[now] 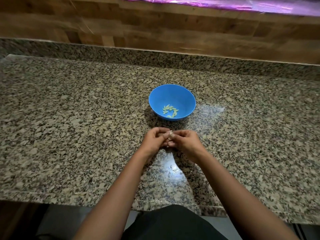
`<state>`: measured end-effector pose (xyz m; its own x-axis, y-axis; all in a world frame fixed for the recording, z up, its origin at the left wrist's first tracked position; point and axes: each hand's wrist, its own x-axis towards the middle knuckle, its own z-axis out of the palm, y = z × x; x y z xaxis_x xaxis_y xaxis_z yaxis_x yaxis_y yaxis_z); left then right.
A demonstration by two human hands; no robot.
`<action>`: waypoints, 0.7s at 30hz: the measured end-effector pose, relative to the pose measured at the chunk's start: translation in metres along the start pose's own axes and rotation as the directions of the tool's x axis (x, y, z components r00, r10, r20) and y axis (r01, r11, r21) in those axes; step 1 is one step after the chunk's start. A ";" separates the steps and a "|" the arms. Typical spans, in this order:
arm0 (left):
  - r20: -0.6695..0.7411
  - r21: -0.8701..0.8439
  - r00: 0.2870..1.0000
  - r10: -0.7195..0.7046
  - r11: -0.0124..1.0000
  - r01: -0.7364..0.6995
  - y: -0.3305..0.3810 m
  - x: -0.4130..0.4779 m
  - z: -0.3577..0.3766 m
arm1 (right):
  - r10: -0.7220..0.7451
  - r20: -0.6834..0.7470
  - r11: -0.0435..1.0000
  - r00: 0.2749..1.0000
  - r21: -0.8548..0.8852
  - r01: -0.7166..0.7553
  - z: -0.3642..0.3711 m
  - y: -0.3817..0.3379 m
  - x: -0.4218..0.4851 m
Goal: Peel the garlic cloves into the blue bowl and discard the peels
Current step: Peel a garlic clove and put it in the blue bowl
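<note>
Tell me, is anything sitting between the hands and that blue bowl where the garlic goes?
Nothing visible. Only bare granite counter lies between the left hand, the right hand and the blue bowl just beyond them.

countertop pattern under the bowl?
Speckled granite, black and beige flecks, on the countertop around the blue bowl; head view, the only one.
</note>
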<state>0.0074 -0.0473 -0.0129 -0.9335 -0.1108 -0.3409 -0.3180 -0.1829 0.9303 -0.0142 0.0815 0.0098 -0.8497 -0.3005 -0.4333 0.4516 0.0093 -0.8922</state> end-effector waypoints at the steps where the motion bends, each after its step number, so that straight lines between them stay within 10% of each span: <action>1: -0.003 -0.022 1.000 0.007 1.000 -0.007 -0.001 0.000 -0.001 | -0.005 0.014 0.999 1.000 -0.035 0.005 0.001 0.000 0.000; 21: -0.206 0.056 0.962 0.177 0.984 -0.170 -0.008 -0.001 0.006 | -0.184 0.099 0.871 0.978 -0.444 0.209 0.011 -0.002 -0.003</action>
<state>0.0096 -0.0395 -0.0197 -0.9208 -0.3402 -0.1909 -0.1639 -0.1068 0.9807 -0.0097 0.0721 0.0141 -0.8872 -0.3900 -0.2466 0.0948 0.3690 -0.9246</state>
